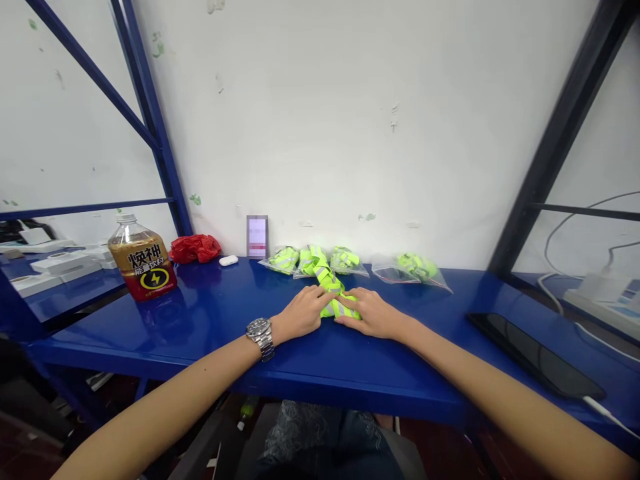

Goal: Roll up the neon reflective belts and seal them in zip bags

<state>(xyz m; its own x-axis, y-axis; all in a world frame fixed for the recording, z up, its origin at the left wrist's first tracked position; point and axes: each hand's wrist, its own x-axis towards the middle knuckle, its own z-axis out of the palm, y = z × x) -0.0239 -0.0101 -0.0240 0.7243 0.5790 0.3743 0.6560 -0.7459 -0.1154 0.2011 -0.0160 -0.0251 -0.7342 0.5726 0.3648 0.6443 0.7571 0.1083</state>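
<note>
A neon yellow strap point(330, 285) with silver-grey reflective bands lies on the blue table point(210, 333), partly folded at its near end. My left hand point(300, 313), with a metal watch on the wrist, grips the fold from the left. From the right, my right hand point(374, 315) presses and holds the same fold, thumb low and fingers bent over it. Both hands rest at the tabletop, their fingertips almost meeting. The strap's far part runs back among clear plastic bags holding similar yellow material: one bag point(284, 260) on the left, another point(346, 260) just right of it.
Farther right lies another clear bag point(417, 267). A large drink bottle point(145, 260), red plastic point(195, 248) and a white case point(229, 261) stand left. An upright phone point(257, 237) leans on the wall. A black phone point(535, 353) with a cable lies right.
</note>
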